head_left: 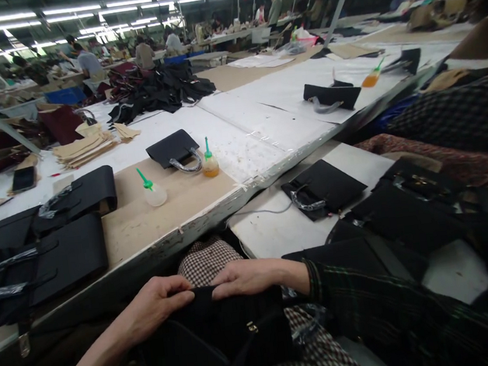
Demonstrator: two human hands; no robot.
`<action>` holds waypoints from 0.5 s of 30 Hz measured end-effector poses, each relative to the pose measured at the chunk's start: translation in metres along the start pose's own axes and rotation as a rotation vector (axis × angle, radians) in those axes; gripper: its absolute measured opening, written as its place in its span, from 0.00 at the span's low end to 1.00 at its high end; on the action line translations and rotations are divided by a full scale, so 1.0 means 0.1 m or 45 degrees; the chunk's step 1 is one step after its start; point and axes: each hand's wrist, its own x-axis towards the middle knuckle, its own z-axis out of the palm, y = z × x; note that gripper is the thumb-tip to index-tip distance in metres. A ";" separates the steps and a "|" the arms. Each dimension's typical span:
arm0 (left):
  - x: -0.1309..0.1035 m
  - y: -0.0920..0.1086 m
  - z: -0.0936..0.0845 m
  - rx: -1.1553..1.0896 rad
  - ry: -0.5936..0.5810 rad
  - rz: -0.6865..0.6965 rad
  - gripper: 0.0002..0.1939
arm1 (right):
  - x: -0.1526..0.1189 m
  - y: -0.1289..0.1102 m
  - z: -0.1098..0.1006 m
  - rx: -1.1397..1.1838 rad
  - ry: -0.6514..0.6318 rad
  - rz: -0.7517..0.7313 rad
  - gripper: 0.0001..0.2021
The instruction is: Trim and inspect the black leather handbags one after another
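Left hand: the left hand [163,301], thumb and forefinger closed together on the edge of the piece in the lap.
Right hand: the right hand [244,278], thumb pressed along the same edge, fingers curled behind it; the two hands nearly meet.
Piece in hand: one black bag [224,317], on the lap below both hands, with a small gold-coloured clasp [252,327].
Lap: brown-and-white checked cloth [209,260], under and around the bag.
Right arm: dark plaid sleeve [363,298].
Side table, right: white top [263,234], bearing a second bag [332,184], its handles in clear plastic.
Bench, near edge: brown paper [129,234]; a pale bottle [156,194] with green nozzle; an amber bottle [210,166], likewise nozzled, just beside a flat-lying bag [173,148].
Bench, left: several dark bags [70,258], overlapping; a phone [24,178]; stacked tan sheets [85,149].
Bench, far side: heap of black pieces [167,92].
Background: seated and standing people, under rows of tube lights [70,9].
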 end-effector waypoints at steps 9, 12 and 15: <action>-0.03 -0.04 0.08 -0.282 0.031 -0.067 0.18 | 0.03 0.13 -0.01 0.522 0.108 0.172 0.19; 0.00 -0.04 0.09 -0.264 0.020 -0.040 0.18 | 0.22 0.11 0.04 0.659 0.176 0.201 0.20; 0.03 -0.07 0.09 -0.223 0.010 -0.012 0.17 | 0.37 0.09 0.09 0.712 0.226 0.221 0.19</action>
